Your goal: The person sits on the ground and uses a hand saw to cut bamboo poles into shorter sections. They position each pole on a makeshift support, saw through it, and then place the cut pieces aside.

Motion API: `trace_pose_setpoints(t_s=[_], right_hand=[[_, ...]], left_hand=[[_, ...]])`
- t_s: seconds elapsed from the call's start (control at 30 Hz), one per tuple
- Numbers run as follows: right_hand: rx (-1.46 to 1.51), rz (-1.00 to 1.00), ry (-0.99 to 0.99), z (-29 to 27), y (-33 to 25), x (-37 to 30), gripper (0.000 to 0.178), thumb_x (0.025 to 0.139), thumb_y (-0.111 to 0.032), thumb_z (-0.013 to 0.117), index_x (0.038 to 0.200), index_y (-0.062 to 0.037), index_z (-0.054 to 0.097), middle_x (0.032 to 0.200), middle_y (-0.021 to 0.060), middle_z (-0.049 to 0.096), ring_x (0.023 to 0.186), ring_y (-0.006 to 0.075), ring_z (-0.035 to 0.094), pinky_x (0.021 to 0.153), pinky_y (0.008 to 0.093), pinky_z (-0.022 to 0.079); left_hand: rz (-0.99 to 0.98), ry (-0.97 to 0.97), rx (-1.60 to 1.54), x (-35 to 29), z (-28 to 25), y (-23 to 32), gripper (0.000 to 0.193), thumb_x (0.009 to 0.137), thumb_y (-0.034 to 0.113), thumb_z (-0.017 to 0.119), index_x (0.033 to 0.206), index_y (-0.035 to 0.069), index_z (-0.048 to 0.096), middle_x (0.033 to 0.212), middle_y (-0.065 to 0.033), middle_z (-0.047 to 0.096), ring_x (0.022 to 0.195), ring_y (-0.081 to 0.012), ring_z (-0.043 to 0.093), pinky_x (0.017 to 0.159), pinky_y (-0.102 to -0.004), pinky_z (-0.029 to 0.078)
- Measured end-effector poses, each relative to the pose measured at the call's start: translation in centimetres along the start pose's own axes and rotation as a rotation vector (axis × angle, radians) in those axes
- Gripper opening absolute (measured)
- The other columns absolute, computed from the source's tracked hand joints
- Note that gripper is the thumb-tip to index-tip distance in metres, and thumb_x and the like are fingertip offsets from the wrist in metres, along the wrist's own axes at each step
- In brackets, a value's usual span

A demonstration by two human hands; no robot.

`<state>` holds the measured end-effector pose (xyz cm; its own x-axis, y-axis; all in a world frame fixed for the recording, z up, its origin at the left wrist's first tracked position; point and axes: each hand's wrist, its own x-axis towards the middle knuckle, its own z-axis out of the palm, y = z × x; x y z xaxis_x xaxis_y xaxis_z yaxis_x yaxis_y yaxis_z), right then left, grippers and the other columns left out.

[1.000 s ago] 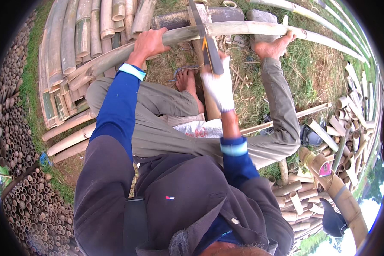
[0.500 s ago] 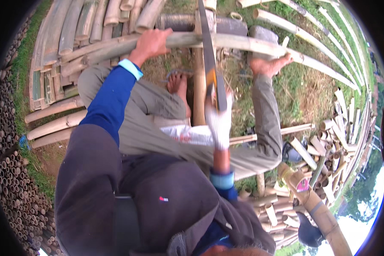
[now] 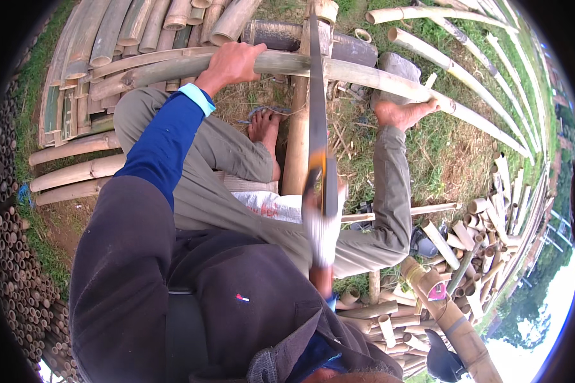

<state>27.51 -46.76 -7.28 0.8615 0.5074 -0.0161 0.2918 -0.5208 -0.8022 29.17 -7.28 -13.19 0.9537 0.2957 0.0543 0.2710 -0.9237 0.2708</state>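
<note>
A long bamboo pole (image 3: 364, 75) lies crosswise in front of me, over an upright-running bamboo support (image 3: 298, 137). My left hand (image 3: 232, 65), bare, is wrapped round the pole left of that support. In a white glove, my right hand (image 3: 322, 226) grips the black and orange handle of a hand saw (image 3: 317, 108). The blade crosses the pole just right of the support, its far end beyond it. My right foot (image 3: 402, 113) presses against the pole farther right. My left foot (image 3: 264, 126) rests on the ground near the support.
Stacked bamboo lengths (image 3: 102, 38) lie at the far left. Beyond the pole are a dark log (image 3: 271, 35) and a grey stone (image 3: 398, 69). Bamboo offcuts (image 3: 485, 236) are heaped at right. A white sack (image 3: 271, 203) lies under my legs.
My right hand has drawn the saw back toward my body, so more blade shows on my side of the pole. My left hand keeps its hold on the pole.
</note>
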Motion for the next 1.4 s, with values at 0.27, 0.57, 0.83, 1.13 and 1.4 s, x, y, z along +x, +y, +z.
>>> trace_pose_setpoints(t_s=[0.27,0.57,0.83,1.13,1.4], right_hand=[[0.124,-0.008,-0.102,2.9,-2.1,5.0,0.046,0.103,-0.01,0.069,0.143,0.0023,0.053,0.133,0.0206,0.063,0.11,0.0285,0.066,0.099,0.0402,0.054],[-0.216,-0.043,0.012,-0.6,-2.0,0.1,0.046,0.093,0.0,0.064,0.138,0.003,0.056,0.119,0.0215,0.059,0.115,0.0325,0.062,0.102,0.0459,0.05],[-0.02,-0.225,0.121,3.4,-2.4,4.2,0.04,0.097,0.0,0.069,0.136,0.0014,0.058,0.115,0.0226,0.063,0.111,0.0361,0.064,0.099,0.0453,0.052],[0.179,0.004,0.007,0.7,-2.2,3.8,0.057,0.095,-0.006,0.07,0.148,-0.0003,0.051,0.129,0.0168,0.063,0.111,0.028,0.065,0.102,0.0379,0.053],[0.122,-0.063,-0.046,0.5,-1.6,-1.6,0.067,0.092,-0.006,0.073,0.154,-0.003,0.048,0.131,0.0218,0.063,0.118,0.0308,0.065,0.103,0.0384,0.053]], left_hand=[[0.043,0.039,-0.02,-1.7,-0.5,-2.1,0.055,0.076,0.034,0.091,0.124,0.015,0.073,0.096,-0.0192,0.081,0.091,-0.0417,0.079,0.08,-0.0549,0.063],[0.045,0.045,-0.016,0.6,0.4,0.6,0.052,0.079,0.029,0.092,0.124,0.012,0.073,0.094,-0.0188,0.081,0.089,-0.0406,0.079,0.079,-0.0541,0.063],[0.018,0.005,-0.001,-1.1,-0.9,-1.2,0.05,0.08,0.031,0.088,0.124,0.014,0.072,0.097,-0.0203,0.08,0.093,-0.0421,0.079,0.082,-0.0562,0.063],[-0.025,-0.079,-0.005,1.2,-0.9,1.5,0.067,0.079,0.038,0.093,0.138,0.017,0.07,0.105,-0.0212,0.081,0.099,-0.0423,0.079,0.087,-0.0548,0.063],[-0.08,-0.099,0.026,-0.5,-2.0,-0.7,0.06,0.082,0.031,0.087,0.138,0.017,0.07,0.106,-0.0217,0.081,0.1,-0.0429,0.078,0.088,-0.0535,0.063]])
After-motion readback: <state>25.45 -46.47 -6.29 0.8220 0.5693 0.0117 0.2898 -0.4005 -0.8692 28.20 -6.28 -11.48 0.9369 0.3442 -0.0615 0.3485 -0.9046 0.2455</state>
